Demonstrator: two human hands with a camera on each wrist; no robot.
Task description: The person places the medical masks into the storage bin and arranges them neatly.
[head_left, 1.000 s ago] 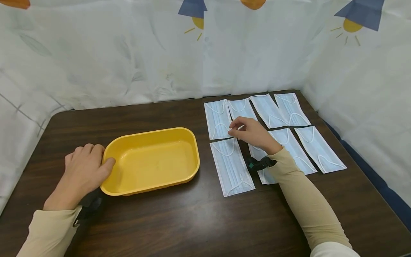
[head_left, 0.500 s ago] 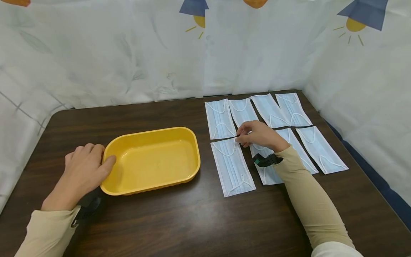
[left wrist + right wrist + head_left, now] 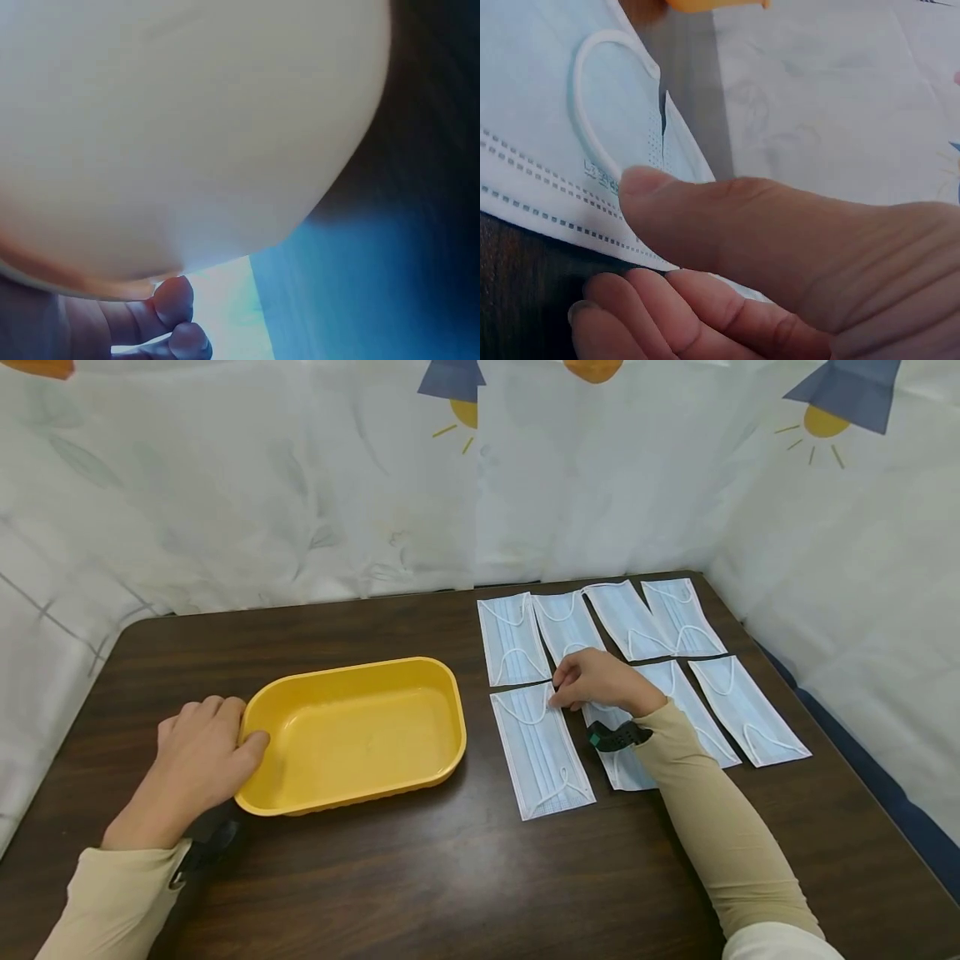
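My left hand point(image 3: 191, 760) grips the left end of a yellow plastic tray point(image 3: 367, 735), thumb over the rim and fingers outside. The left wrist view shows the tray's pale-looking wall point(image 3: 187, 150) up close, with fingertips point(image 3: 174, 301) at its edge. My right hand point(image 3: 600, 681) pinches the far right corner of the near-left blue face mask point(image 3: 542, 756). In the right wrist view the thumb point(image 3: 705, 214) lies over that mask point(image 3: 532, 97) beside its white ear loop point(image 3: 577, 82), and the curled fingers are at its edge. The mask lies flat.
Several more blue face masks, such as one at the back left point(image 3: 510, 635) and one at the right point(image 3: 750, 710), lie in two rows on the dark wooden table point(image 3: 420, 893). A white patterned curtain point(image 3: 300, 485) hangs behind the table and along its sides.
My right hand has moved slightly right and towards me, from over the back-left mask to the corner of the near-left mask, and its fingers have closed there. The left hand and tray stay put.
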